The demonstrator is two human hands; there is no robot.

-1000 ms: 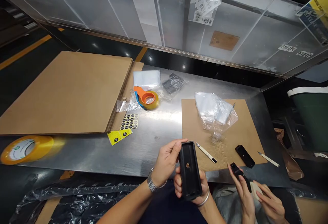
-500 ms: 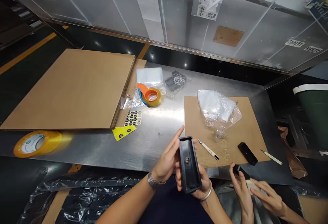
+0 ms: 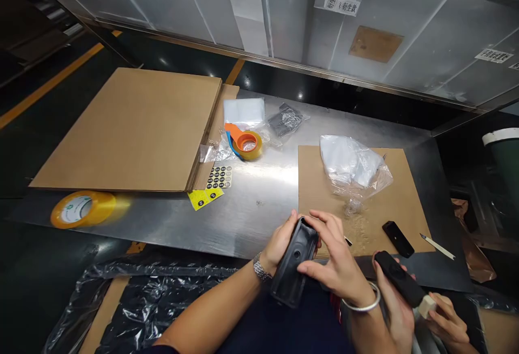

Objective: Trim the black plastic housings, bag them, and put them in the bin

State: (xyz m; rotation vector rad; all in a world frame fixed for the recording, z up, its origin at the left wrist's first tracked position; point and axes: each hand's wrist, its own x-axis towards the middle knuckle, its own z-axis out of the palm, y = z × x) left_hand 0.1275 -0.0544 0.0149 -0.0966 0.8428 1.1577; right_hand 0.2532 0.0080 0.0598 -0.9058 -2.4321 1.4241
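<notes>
A long black hollow plastic case with a small round hole in its floor is tilted in front of me at the table's front edge. My left hand, with a metal-band watch at the wrist, grips it along its left side. Around its far end and right side curl the fingers of my right hand, which wears a silver bangle; its thumb rests over the case near the hole. Part of a craft knife shows behind my right hand.
At right, a co-worker's hands hold another black case and a pale block. A cardboard sheet bears a plastic bag, a black part and a pale knife. Left are stacked cardboard, tape rolls and stickers.
My right hand has gone from beneath the case's near end to its far right side, and the case has tilted. The co-worker's black case is turned more into view. The camera has shifted slightly.
</notes>
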